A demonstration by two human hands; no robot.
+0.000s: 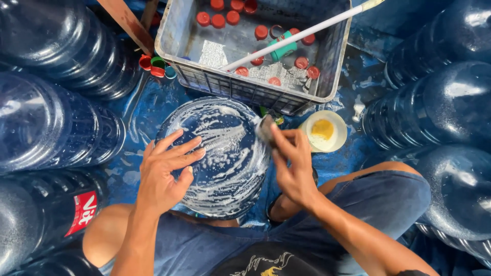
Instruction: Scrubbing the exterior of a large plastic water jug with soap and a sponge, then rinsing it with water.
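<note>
Two hands: both of yours are on one soapy blue jug (222,153), which stands between your knees on the wet blue floor (148,110).
Left hand (166,171): flat and fully open, fingers spread over the jug's foamy base, pressing and gripping nothing.
Right hand (291,161): closed around a dark scrub pad (266,128), held against the jug's right edge.
Jug: large, round, blue plastic, base up toward you, streaked with white suds.
Handling: you should expect it to be slippery under the foam, stiff in the wall, bulky; whether it holds water cannot be told, so its weight is a guess. A flat palm on the base steadies it best, with your knees bracing the sides; fingertips alone would likely slide.
Soap: a small pale tub (324,131) with a yellow lump inside sits just right of the scrub pad.
Crate (176,30): grey plastic, just beyond the jug, holding red caps (218,21), a teal-handled brush (282,49) and a white rod (302,31) slanting over the rim.
Loose caps (156,66): red, green and blue, lying at the crate's left corner.
Surroundings: more blue jugs (56,122) lie packed on both sides of you.
</note>
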